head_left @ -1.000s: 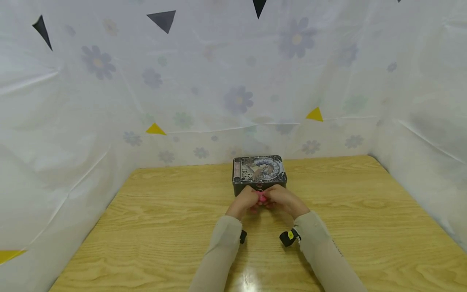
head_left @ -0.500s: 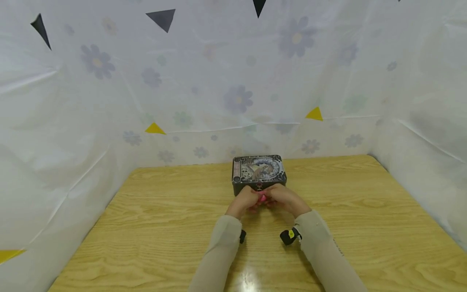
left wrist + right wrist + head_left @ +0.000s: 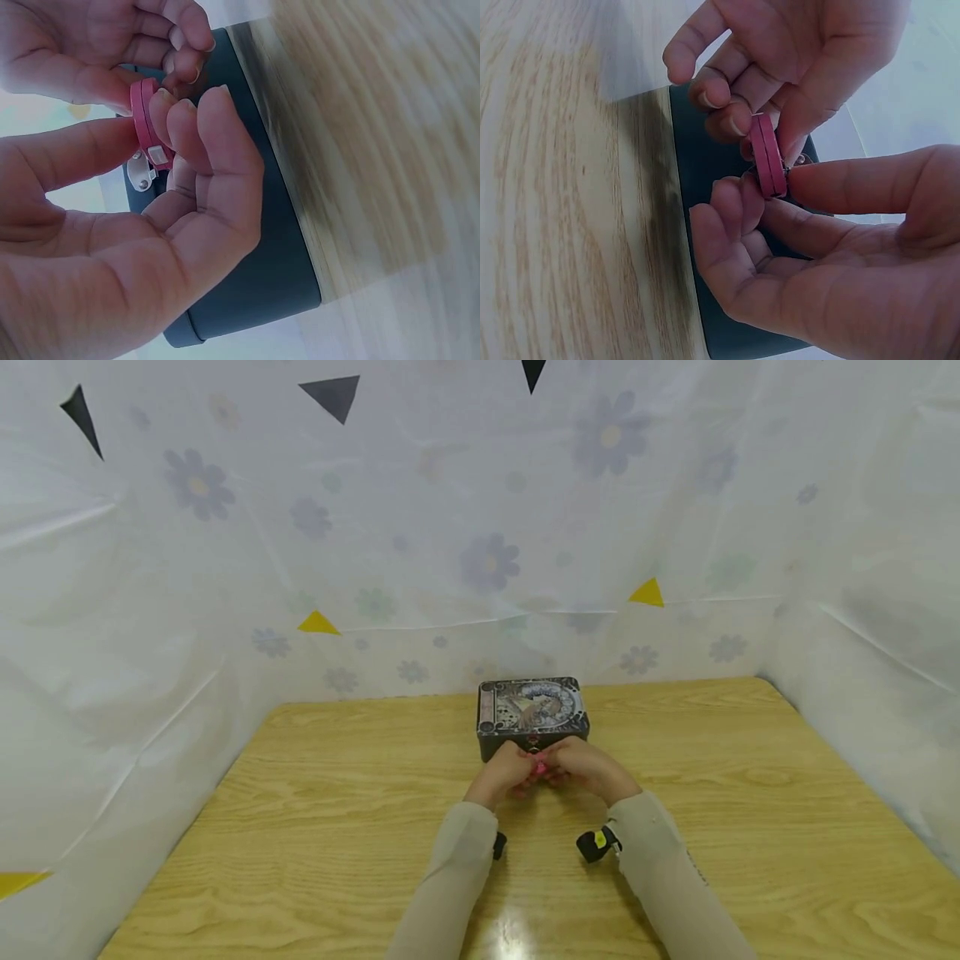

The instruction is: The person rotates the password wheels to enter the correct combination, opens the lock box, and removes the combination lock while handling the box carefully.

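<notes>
A dark tin box (image 3: 532,706) with a picture on its lid lies closed near the table's back edge. At the middle of its front, by a metal latch (image 3: 140,174), is a small pink padlock (image 3: 767,156). My left hand (image 3: 507,772) pinches the padlock between thumb and fingers from one side. From the other side my right hand (image 3: 587,768) pinches it too, with its thumb (image 3: 855,184) against the padlock's edge. Both hands' fingertips nearly meet around it. Fingers partly cover the padlock, and whether its shackle is open cannot be seen.
The wooden table (image 3: 337,810) spreads out on both sides of the box. Behind it hangs a pale flowered sheet (image 3: 420,552) with yellow and dark triangles on it. Black wrist cameras (image 3: 595,845) sit at the cuffs.
Both hands stay at the padlock and the box has not moved. Only a very slight shift of the head view shows.
</notes>
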Tool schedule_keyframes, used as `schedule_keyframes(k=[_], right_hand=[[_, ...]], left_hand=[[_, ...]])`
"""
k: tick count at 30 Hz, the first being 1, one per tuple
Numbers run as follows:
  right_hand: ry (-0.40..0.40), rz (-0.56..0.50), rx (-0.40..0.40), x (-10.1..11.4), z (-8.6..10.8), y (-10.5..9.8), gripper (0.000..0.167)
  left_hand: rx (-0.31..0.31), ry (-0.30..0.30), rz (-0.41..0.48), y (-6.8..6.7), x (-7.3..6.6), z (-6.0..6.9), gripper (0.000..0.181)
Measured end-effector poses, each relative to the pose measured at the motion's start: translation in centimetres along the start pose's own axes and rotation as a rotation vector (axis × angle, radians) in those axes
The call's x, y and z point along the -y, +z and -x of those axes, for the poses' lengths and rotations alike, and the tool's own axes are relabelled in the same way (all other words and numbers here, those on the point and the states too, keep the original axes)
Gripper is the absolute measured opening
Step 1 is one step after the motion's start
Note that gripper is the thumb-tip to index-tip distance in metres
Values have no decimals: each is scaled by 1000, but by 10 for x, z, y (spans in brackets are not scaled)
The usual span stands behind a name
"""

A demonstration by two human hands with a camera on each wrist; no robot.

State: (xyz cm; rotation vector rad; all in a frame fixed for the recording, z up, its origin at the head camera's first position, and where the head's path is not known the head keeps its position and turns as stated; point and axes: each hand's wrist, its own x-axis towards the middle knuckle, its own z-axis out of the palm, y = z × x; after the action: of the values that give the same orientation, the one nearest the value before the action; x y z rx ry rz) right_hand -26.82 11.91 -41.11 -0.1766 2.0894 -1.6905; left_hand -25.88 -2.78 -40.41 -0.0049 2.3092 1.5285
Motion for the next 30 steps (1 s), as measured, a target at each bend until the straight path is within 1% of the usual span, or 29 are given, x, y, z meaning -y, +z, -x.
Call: schedule_keyframes(k=[8, 16, 25, 30], right_hand=[[15, -23, 12, -2, -1, 0, 27], [58, -42, -13, -2, -2, 2, 29], [42, -24, -33, 0, -1, 3, 34], [42, -25, -34, 2, -1, 3, 33]], left_hand=[[12, -21, 7, 1, 2, -1, 25], [4, -19, 4, 2, 4, -2, 21], [-5, -21, 5, 1, 2, -3, 18], [-2, -26, 5, 0, 0, -3, 18]])
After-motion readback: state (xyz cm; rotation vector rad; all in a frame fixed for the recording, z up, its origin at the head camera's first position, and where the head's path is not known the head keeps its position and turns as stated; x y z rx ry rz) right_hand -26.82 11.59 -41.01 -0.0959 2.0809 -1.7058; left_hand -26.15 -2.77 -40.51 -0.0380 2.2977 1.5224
